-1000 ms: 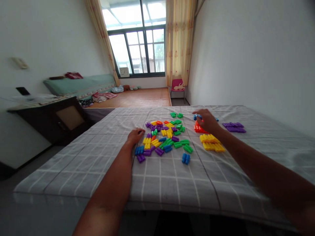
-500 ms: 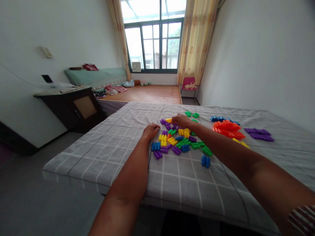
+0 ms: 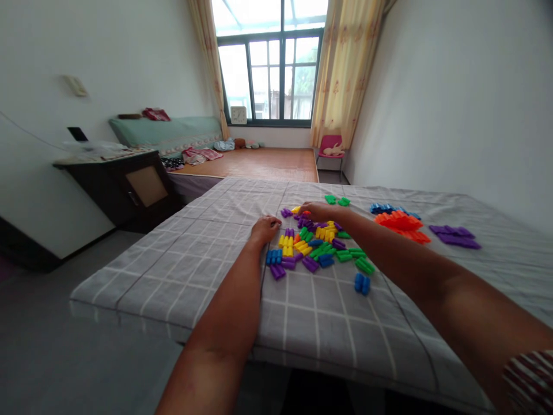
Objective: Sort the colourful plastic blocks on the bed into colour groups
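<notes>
My left hand [image 3: 265, 230] rests on the checked cloth at the left of the block pile, its fingers loosely bent and apart, with nothing seen in them. Over the far side of the pile, my right hand [image 3: 315, 211] is closed, fingertips down on a small orange-red block [image 3: 306, 212]. Around it lie a yellow block [image 3: 296, 210] and several purple blocks [image 3: 306, 222]. Nearer to me are yellow blocks [image 3: 287, 246], green blocks [image 3: 322, 250], a blue block [image 3: 274, 257] and a purple block [image 3: 277, 271], all ribbed plastic.
Sorted by colour at the right are orange blocks [image 3: 400, 223], purple blocks [image 3: 455, 237] and blue blocks [image 3: 391, 210]. Two green blocks [image 3: 337, 200] lie at the back. A lone blue block [image 3: 362, 283] sits near the front. The grey tablecloth [image 3: 181, 265] covers the table.
My right hand has shifted slightly left, and an orange-red block now shows at its fingertips. My left hand stays in place. The view has tilted a little.
</notes>
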Demonstrator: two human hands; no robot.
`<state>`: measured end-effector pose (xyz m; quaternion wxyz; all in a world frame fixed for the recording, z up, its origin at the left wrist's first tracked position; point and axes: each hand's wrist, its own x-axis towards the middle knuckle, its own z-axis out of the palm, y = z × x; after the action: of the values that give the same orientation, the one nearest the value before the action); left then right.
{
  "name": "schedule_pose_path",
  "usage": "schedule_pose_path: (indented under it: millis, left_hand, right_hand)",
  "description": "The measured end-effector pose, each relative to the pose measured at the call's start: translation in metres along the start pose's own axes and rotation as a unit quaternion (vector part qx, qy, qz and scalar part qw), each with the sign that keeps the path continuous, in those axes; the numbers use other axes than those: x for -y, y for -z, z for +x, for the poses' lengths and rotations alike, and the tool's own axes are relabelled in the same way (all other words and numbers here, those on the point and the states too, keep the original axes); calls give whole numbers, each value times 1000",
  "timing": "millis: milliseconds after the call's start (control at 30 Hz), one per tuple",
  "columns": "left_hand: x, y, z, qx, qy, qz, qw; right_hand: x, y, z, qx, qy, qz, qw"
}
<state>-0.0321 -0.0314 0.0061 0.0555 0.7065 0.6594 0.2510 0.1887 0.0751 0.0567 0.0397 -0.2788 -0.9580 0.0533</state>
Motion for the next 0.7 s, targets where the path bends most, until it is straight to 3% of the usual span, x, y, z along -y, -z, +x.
schedule_pose_path:
  millis: [67,200,333,567,700]
  left_hand:
    - [-1,1,0,2,0,2,1000]
    - [0,1,0,6,-2,10,1000]
    - [3,0,1,4,-7,12,1000]
    - [6,-2,4,4,-7,10,1000]
    - [8,-1,4,3,-16,5,1000]
  right_hand:
    - [-1,6,-8,2,-17,27,999]
    - [0,15,-27,84,43,122,988]
    - [-3,20,-45,105,39,135,984]
    - [4,15,-65,4,-74,85,994]
    - [21,5,-66,-6,-89,35,995]
